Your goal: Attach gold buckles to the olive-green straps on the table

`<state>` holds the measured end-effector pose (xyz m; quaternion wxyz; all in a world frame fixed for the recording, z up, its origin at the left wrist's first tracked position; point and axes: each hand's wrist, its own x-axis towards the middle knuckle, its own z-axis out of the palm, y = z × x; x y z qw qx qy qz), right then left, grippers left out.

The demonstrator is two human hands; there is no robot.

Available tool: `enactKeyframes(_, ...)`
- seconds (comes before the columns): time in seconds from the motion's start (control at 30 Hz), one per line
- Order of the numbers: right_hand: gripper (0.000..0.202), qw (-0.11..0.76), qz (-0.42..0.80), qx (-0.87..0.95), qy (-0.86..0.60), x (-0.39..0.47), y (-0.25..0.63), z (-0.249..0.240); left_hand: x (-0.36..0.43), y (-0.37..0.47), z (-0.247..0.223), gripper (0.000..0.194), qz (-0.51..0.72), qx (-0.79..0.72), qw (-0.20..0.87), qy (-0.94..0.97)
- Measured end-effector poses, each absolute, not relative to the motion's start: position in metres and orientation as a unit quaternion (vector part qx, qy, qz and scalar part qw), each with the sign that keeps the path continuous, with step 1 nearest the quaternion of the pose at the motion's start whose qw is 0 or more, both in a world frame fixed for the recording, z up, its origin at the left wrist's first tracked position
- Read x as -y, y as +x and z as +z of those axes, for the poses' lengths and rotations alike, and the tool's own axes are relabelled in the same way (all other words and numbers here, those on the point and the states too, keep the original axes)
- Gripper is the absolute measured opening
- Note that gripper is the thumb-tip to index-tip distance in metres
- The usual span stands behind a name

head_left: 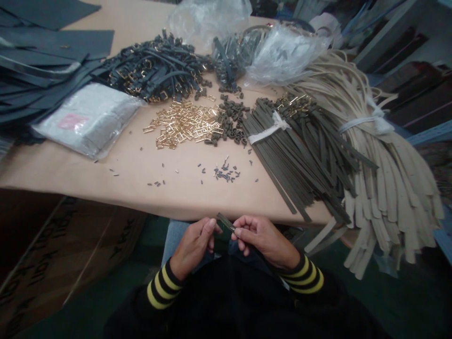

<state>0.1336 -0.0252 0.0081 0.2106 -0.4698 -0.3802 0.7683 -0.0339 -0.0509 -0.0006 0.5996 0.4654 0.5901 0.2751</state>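
One narrow olive strip (224,221); slanted; right grip (260,236) pinching it; left grip (193,242) curled, hold unclear

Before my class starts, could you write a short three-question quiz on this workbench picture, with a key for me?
1. Multiple choice: what is wrapped around the bundle of dark strips?
A) a red cord
B) a white tie
C) a blue clip

2. True or false: the right hand pinches a small dark piece.

3. Fill in: in the picture, the gold buckles lie to the ___ of the pile of dark loops.

Key: 1 B; 2 true; 3 left.
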Motion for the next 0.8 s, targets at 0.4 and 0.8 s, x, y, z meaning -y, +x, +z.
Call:
enactKeyframes(0.4, 0.027, 0.18, 0.785, 0.364, -0.468, 0.027, 0.129, 0.0, 0.046, -0.019, -0.003, 0.024, 0.376, -0.596, 0.631, 0.325)
enactKeyframes(0.8, 0.028, 0.13, 0.793, 0.399, -0.442, 0.022, 0.126, -0.004, 0.044, -0.018, -0.005, 0.019, 0.368, -0.642, 0.544, 0.395)
